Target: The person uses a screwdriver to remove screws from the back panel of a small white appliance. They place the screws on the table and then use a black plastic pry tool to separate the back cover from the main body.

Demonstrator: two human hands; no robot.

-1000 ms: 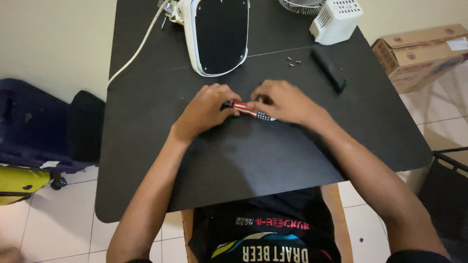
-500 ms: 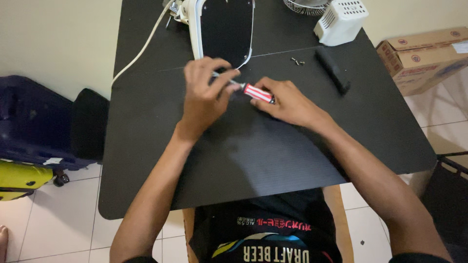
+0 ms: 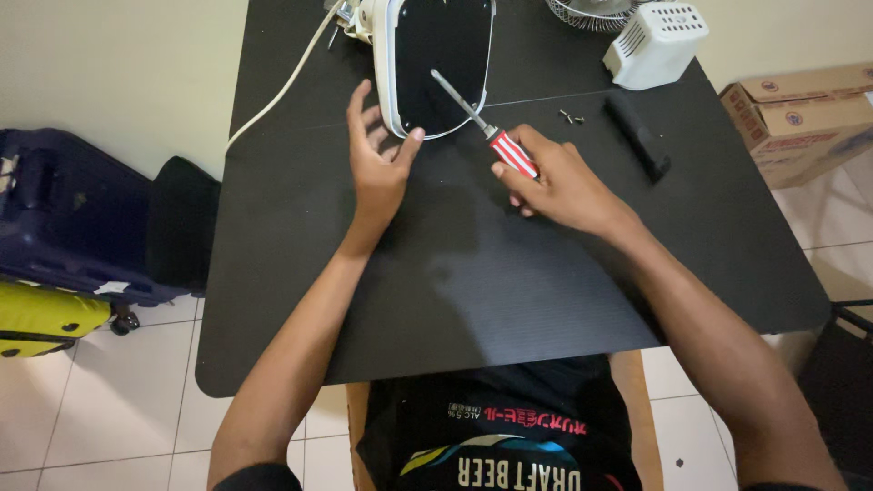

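My right hand (image 3: 559, 182) grips a screwdriver (image 3: 491, 136) with a red and white striped handle. Its metal shaft points up and left, with the tip over the black underside of a white appliance (image 3: 436, 64) lying at the far side of the black table (image 3: 473, 273). My left hand (image 3: 377, 159) is open, fingers spread, with the thumb touching the appliance's near white rim. Two small screws (image 3: 571, 117) lie on the table just right of the screwdriver.
A white cord (image 3: 282, 91) runs from the appliance off the table's left edge. A white vented block (image 3: 655, 44) and a fan grille (image 3: 591, 11) stand at the back right, a black bar (image 3: 638, 136) beside them. Luggage (image 3: 64, 236) sits on the left floor, cardboard boxes (image 3: 800, 118) on the right.
My left hand let go of the screwdriver and moved forward to the appliance's rim. My right hand lifted the screwdriver and pointed its tip at the appliance's black underside.
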